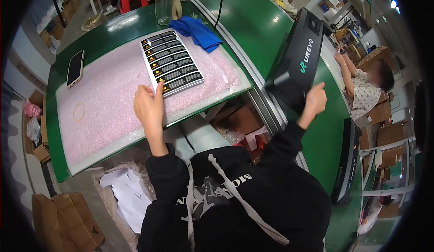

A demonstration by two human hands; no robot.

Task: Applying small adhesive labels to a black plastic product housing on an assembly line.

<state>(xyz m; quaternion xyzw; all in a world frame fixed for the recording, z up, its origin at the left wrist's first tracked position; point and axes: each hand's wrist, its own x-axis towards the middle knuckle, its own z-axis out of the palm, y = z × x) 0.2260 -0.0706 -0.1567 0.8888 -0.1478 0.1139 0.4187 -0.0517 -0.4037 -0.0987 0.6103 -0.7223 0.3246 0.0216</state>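
My left hand (pixel 149 107) is at the near left corner of a stack of label sheets (pixel 174 62), its thumb at the sheet edge and apart from the bent fingers. I see nothing held in it. The labels are black and white with orange warning triangles. On the right, my right hand (pixel 315 100) grips the near end of a long black device housing (pixel 296 55), which sits tilted over the green conveyor. Its fingers are partly hidden. Beneath the sheets lies pink bubble wrap (pixel 108 98) on a green table (pixel 58 130).
A phone (pixel 75 68) lies at the table's left; a blue cloth (pixel 196 32) and a clear bottle (pixel 166 3) are at the back. Another black device (pixel 347 161) rests on the green conveyor (pixel 316 148). A co-worker (pixel 366 84) sits across it. Below left is a paper-filled bin (pixel 126 197).
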